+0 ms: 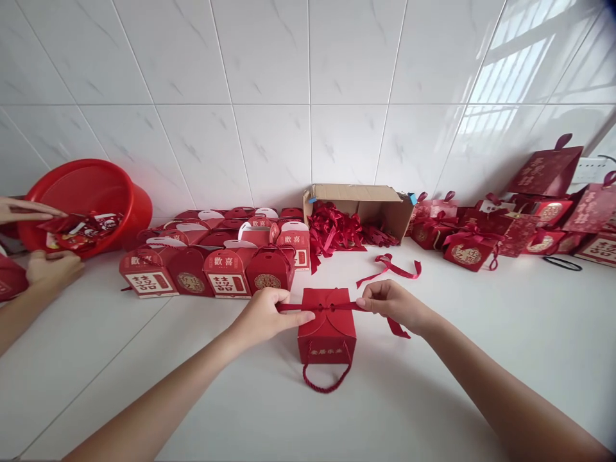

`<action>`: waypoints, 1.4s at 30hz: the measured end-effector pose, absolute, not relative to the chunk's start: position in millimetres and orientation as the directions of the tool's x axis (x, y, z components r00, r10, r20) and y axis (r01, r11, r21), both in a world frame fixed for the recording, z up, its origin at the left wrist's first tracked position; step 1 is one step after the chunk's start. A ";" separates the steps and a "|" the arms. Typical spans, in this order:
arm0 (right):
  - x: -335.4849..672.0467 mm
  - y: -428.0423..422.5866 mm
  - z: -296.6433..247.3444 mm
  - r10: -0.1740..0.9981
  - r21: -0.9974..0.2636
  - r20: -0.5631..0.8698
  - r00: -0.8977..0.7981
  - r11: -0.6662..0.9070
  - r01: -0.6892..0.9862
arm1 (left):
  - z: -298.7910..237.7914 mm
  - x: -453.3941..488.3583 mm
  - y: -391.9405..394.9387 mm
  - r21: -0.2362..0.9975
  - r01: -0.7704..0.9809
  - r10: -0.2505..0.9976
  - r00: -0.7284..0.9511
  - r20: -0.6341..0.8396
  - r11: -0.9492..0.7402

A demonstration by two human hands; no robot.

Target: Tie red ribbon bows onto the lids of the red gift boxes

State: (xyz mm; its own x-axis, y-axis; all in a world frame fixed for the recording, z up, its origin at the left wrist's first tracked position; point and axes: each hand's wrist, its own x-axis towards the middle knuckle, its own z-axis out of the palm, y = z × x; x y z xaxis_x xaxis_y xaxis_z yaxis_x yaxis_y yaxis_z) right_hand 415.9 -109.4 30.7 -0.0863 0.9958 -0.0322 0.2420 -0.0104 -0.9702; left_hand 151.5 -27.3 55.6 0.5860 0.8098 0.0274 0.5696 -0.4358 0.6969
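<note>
In front of me on the white table stands a red gift box (328, 330) with its top flaps folded shut. A twisted cord handle (327, 389) hangs down its near side. Across the top runs a dark red ribbon (344, 307), passing through holes and crossed or knotted at the middle. My left hand (264, 314) grips the ribbon's left end, its thumb reaching over the box top. Pinched in my right hand (392, 305) is the other side of the ribbon, its loose tail hanging beyond the fingers. The ribbon is stretched between both hands.
Several filled-out red boxes (187, 276) stand in rows at left. A cardboard carton (360, 192) lies behind, spilling ribbons; one loose ribbon (389, 266) lies before it. Finished-looking boxes (470, 247) crowd the right. Another person's hands (52, 266) reach into a red basin (139, 205).
</note>
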 end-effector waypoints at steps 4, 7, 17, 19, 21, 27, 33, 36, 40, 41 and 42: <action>417.6 -113.6 27.0 0.991 -0.981 -0.057 -0.123 -0.033 0.189 | 49.0 149.1 -29.1 0.697 0.548 0.810 0.582 0.079 -0.462; 418.1 -118.2 30.6 0.991 -0.986 -0.049 -0.122 -0.029 0.164 | 52.9 147.2 -33.9 0.668 0.527 0.803 0.566 0.185 -0.525; 401.0 -123.2 60.4 0.979 -0.898 0.048 -0.196 -0.044 -0.437 | 65.0 196.2 -58.7 0.454 0.362 0.567 0.667 0.484 -0.814; 398.0 -123.6 61.5 0.980 -0.892 0.053 -0.193 -0.041 -0.451 | 62.4 204.9 -56.4 0.442 0.361 0.566 0.618 0.546 -0.821; 396.9 -124.9 61.3 0.982 -0.897 0.052 -0.179 -0.033 -0.441 | 63.4 209.5 -52.8 0.445 0.339 0.557 0.574 0.601 -0.829; 390.5 -126.9 59.3 0.998 -0.987 0.060 -0.033 0.055 -0.152 | 78.8 210.9 -47.8 0.408 0.344 0.532 0.479 0.698 -0.845; 362.2 -115.8 56.9 0.964 -0.932 0.258 0.058 0.232 0.277 | 80.3 208.8 -49.1 0.439 0.375 0.575 0.450 0.683 -0.816; 351.7 -110.4 55.2 0.956 -0.920 0.288 0.050 0.261 0.293 | 81.0 202.9 -49.2 0.540 0.301 0.613 0.492 0.619 -0.786; 348.8 -110.0 50.0 0.929 -0.908 0.348 0.128 0.301 0.291 | 81.0 186.7 -45.2 0.722 0.138 0.625 0.625 0.468 -0.678; 349.1 -110.8 48.2 0.930 -0.911 0.348 0.115 0.307 0.277 | 79.0 182.2 -43.4 0.744 0.152 0.644 0.629 0.435 -0.651; 349.4 -111.9 46.5 0.936 -0.918 0.339 0.091 0.308 0.249 | 76.1 178.1 -41.5 0.754 0.191 0.670 0.625 0.401 -0.629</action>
State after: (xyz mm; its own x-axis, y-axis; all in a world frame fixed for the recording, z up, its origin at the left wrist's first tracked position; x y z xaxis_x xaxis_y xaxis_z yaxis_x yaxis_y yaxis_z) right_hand 349.4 -111.9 46.5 0.0914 0.9363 0.3390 0.2495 0.3080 -0.9181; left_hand 178.1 -41.5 76.1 0.6253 0.6697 0.4007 0.1907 -0.6289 0.7537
